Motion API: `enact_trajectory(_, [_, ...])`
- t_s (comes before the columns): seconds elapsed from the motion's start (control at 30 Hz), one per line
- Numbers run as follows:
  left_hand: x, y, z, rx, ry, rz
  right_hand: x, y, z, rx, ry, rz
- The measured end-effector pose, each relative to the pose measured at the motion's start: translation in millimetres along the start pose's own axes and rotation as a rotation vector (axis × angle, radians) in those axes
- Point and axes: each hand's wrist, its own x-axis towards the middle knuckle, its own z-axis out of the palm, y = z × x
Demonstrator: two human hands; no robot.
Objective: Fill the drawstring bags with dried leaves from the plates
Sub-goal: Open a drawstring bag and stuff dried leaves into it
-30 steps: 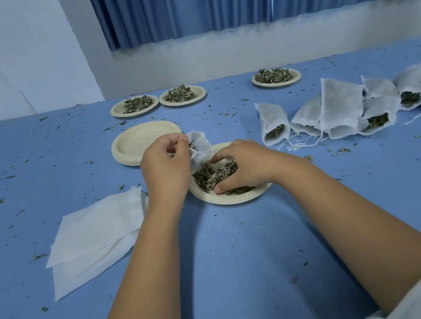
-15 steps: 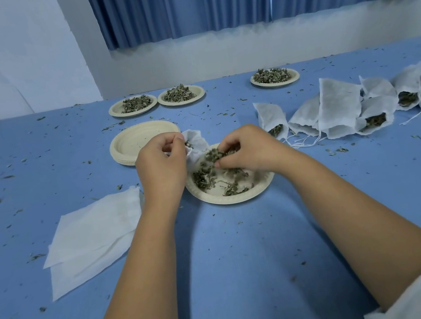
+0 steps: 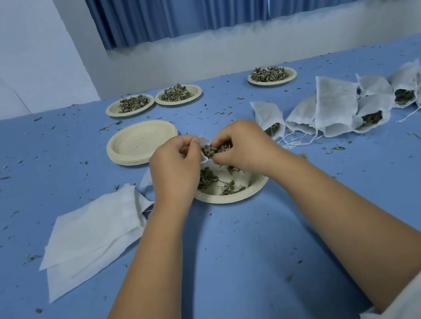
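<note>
Head view, right hand (image 3: 243, 144) raised, pinching leaves (image 3: 211, 149)

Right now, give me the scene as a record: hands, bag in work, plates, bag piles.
left hand: grip on the mouth of a drawstring bag, held over the near plate
right hand: pinches dried leaves at the bag's mouth
near plate: few leaves left
back plates: three, heaped with leaves
empty plate stack: behind left hand
filled bags: heap at right
empty bags: flat pile at left
</note>
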Motion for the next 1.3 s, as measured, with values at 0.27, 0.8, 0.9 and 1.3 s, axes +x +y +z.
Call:
enact_trajectory(0.27, [-3,-2,5,0.112,-0.106,0.034,-3,-1,-4,0.170,-0.115,0.089])
enact_trajectory(0.8, [-4,1,4,0.082,-0.090,-0.009,2,0,2,0.583,0.150,0.284])
enact_trajectory(0.9, [-4,4,3,0.018,-0.062,-0.031,2,-3,7,0.587,0.167,0.253])
enact_trajectory(1.3, [-3,6,3,-0.094,-0.082,-0.083,1,0,20,0.271,0.108,0.089])
